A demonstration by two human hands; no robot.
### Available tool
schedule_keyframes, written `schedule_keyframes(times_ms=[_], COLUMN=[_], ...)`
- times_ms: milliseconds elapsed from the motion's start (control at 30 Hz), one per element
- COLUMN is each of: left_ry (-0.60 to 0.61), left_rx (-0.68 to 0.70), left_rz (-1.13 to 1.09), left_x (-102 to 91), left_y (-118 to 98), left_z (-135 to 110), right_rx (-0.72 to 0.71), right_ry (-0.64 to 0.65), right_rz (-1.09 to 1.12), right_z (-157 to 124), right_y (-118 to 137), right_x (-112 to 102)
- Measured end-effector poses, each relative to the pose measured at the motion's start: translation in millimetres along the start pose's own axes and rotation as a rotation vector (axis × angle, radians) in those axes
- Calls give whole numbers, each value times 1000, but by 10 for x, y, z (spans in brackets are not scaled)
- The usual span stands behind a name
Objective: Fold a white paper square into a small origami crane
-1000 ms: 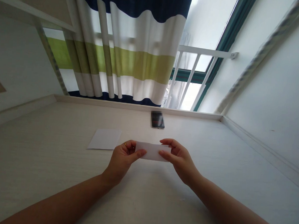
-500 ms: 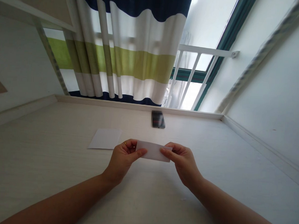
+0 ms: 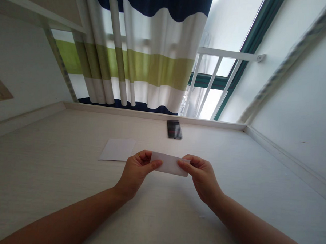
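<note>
Both of my hands hold a folded white paper strip (image 3: 168,163) just above the pale table (image 3: 53,174). My left hand (image 3: 135,172) pinches its left end between thumb and fingers; a gold ring shows on one finger. My right hand (image 3: 201,176) pinches the right end, its fingers curled over the top edge. The strip lies level between the hands.
A flat white sheet (image 3: 117,149) lies on the table left of my hands. A small dark blurred object (image 3: 174,129) stands at the far edge. Behind it hang a striped curtain (image 3: 144,62) and a white window railing (image 3: 217,81). A wall borders the right side.
My right fingers have curled further over the strip's right end. The hands and strip stay nearly where they were; the view has shifted slightly.
</note>
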State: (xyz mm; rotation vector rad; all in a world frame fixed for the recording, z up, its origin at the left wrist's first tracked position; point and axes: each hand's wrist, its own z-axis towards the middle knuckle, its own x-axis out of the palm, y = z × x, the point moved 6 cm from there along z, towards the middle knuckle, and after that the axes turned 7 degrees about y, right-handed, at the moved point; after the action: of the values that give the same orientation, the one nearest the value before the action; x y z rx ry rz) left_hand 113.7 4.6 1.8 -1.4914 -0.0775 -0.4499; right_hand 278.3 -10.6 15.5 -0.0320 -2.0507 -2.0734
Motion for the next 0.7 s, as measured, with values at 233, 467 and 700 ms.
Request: schedule_keyframes(times_ms=[233,467,700], left_ry=[-10,12,-4], left_rx=[-8,-18,-19], left_rz=[20,15,19], left_x=[-10,1,-9], left_y=[5,0,-1], left_z=[-1,-4,-3], right_rx=[-12,-14,-14], right_ry=[-12,-17,-22], right_rz=[-31,-28,-41], right_z=[2,-2,-7], right_y=[9,15,21], right_x=[-3,0,3])
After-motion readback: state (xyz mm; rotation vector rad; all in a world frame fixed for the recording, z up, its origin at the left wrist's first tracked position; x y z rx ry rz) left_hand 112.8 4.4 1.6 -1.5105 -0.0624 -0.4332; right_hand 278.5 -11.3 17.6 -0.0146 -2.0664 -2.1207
